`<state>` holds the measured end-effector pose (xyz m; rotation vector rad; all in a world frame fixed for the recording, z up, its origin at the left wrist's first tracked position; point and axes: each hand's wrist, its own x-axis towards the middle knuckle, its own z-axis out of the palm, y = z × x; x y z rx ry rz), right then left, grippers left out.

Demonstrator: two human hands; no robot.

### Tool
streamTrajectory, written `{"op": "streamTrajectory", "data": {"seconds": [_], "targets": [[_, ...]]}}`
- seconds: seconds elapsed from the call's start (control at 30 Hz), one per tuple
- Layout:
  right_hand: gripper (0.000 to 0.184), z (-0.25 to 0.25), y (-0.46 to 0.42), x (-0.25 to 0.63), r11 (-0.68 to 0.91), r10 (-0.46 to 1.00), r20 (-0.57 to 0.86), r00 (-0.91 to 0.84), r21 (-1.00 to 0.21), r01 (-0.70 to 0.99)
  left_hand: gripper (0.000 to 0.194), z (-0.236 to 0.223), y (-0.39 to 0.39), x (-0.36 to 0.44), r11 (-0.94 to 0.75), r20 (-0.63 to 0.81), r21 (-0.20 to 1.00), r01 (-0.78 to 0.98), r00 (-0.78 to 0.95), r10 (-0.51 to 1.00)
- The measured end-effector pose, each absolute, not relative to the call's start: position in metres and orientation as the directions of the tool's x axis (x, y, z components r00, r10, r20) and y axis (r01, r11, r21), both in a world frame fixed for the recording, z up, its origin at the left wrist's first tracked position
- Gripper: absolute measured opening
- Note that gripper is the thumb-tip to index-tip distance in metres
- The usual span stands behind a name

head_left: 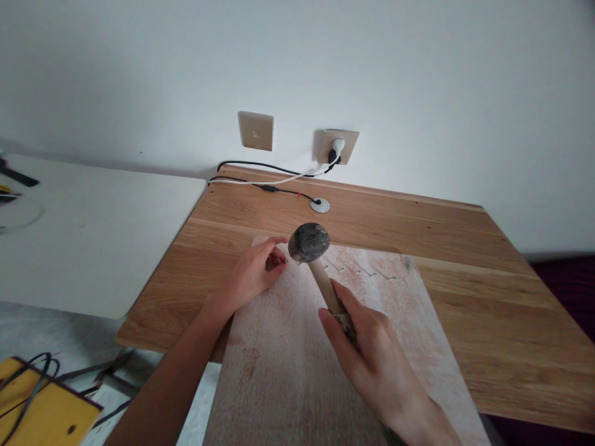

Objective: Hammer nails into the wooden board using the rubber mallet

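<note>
My right hand (372, 347) is wrapped around the handle of a rubber mallet (310, 241) with a worn black head and a wooden handle. The mallet head is over the far part of a whitish, worn wooden board (279, 359). Near the board's far left corner, my left hand (258, 272) pinches a small nail (286, 261) between thumb and fingers; only a dark tip of it shows. Several nails (357, 272) stand in a row along the far side of the board, to the right of the mallet head. Part of the row is hidden behind the mallet.
Under the board is a wooden table (502, 322) against a wall. A white tabletop (93, 235) adjoins at left. Black and white cables (264, 179) run along the back to a wall socket (338, 147). A yellow box-like thing (51, 402) with black cords is at lower left.
</note>
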<state>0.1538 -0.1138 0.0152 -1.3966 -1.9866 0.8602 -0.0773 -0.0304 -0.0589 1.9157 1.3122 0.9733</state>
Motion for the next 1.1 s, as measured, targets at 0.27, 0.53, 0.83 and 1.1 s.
{"op": "streamTrajectory", "data": {"seconds": [0.27, 0.53, 0.83, 1.1], "targets": [[0.046, 0.003, -0.113, 0.153, 0.217, 0.926, -0.023, -0.377, -0.784, 0.582, 0.048, -0.066, -0.028, -0.078, -0.325, 0.244, 0.801, 0.503, 0.222, 0.944], [0.038, 0.009, -0.116, 0.151, 0.272, 0.934, 0.069, -0.351, -0.773, 0.573, 0.043, -0.06, -0.03, -0.077, -0.308, 0.22, 0.807, 0.504, 0.226, 0.949], [0.032, 0.009, -0.119, 0.154, 0.277, 0.942, 0.104, -0.32, -0.778, 0.564, 0.047, -0.06, -0.03, -0.077, -0.289, 0.2, 0.809, 0.512, 0.223, 0.954], [0.046, 0.001, -0.117, 0.152, 0.253, 0.934, 0.019, -0.357, -0.74, 0.623, 0.046, -0.066, -0.029, -0.078, -0.315, 0.23, 0.812, 0.491, 0.227, 0.946]]}}
